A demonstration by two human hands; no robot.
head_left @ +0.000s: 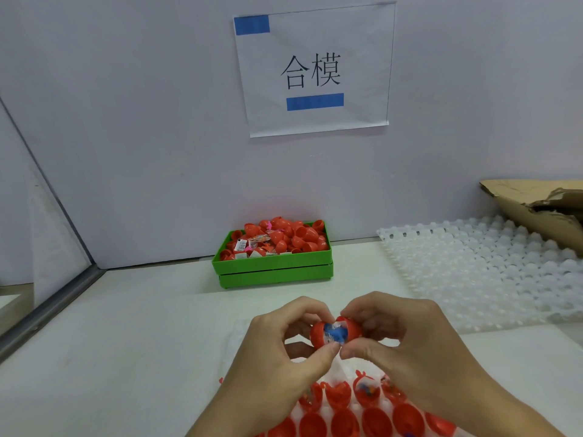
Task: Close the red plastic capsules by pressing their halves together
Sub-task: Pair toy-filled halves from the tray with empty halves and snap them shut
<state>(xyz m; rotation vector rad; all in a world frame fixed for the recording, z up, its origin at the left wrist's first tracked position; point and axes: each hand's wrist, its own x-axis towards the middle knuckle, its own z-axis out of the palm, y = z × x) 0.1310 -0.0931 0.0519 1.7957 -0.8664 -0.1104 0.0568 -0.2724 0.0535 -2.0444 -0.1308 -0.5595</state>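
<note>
Capsule: a red plastic capsule [335, 333] sits low in the centre of the frame, held above the table between both hands; its two halves are not fully together, and a blue-and-white packet shows in the gap.
Left hand: the left hand [285, 351] pinches the capsule's left half, thumb below and curled fingers on top.
Right hand: the right hand [407, 345] grips the right half the same way, thumb tip nearly meeting the left thumb under the capsule.
Near tray: a white moulded tray [334, 373] lies under the hands at the bottom of the frame, with rows of open red capsule halves [344, 422] seated in its cups; some hold small coloured contents.
Green bin: a green plastic bin [274, 272] stands in the centre against the back wall, heaped with loose red capsules and printed packets.
Empty tray: a second white moulded tray [489, 269] lies at centre right.
Cardboard: torn brown cardboard [536, 203] overlaps that tray's far right corner.
Sign: a paper sign [315, 70] with two printed characters and blue tape strips hangs on the wall, upper centre.
Table: a white tabletop [126, 326] carries it all.
</note>
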